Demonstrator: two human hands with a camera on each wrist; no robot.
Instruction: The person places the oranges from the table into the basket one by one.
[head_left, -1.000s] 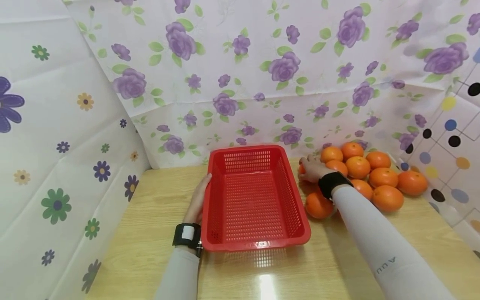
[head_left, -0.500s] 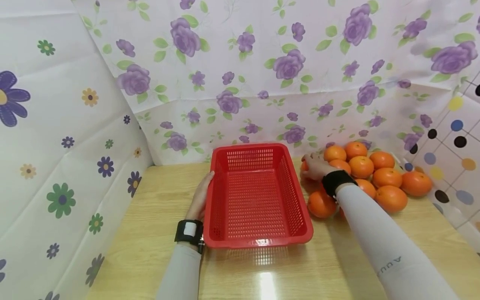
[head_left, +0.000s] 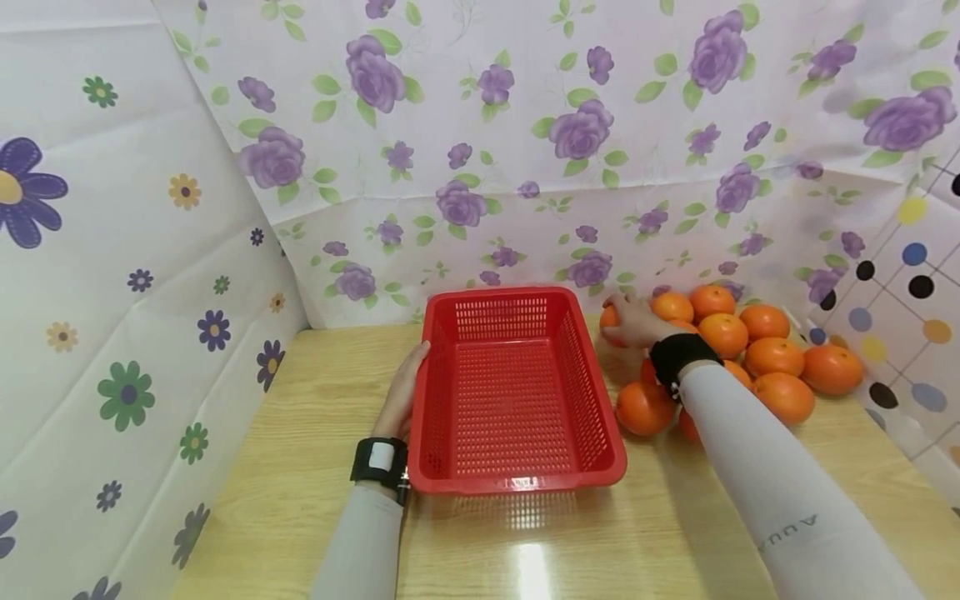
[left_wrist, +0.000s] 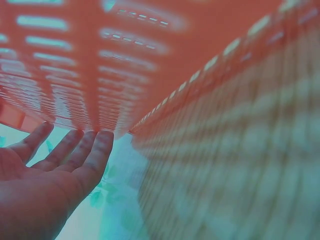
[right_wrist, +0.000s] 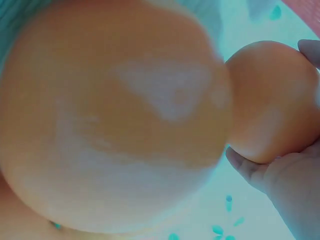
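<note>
Holding orange [head_left: 610, 319], right sleeve [head_left: 780, 483] lettered

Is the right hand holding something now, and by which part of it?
Yes, the right hand holds an orange by its opposite sides.

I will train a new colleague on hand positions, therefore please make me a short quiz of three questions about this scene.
1. Multiple choice: What does the right hand grip?
A) a lemon
B) an orange
C) a cup

2. Fill in: The left hand is at the ____ side of the red plastic basket.

3. True or false: The other visible oranges lie to the right of the basket.

Key:
1. B
2. left
3. True
</note>
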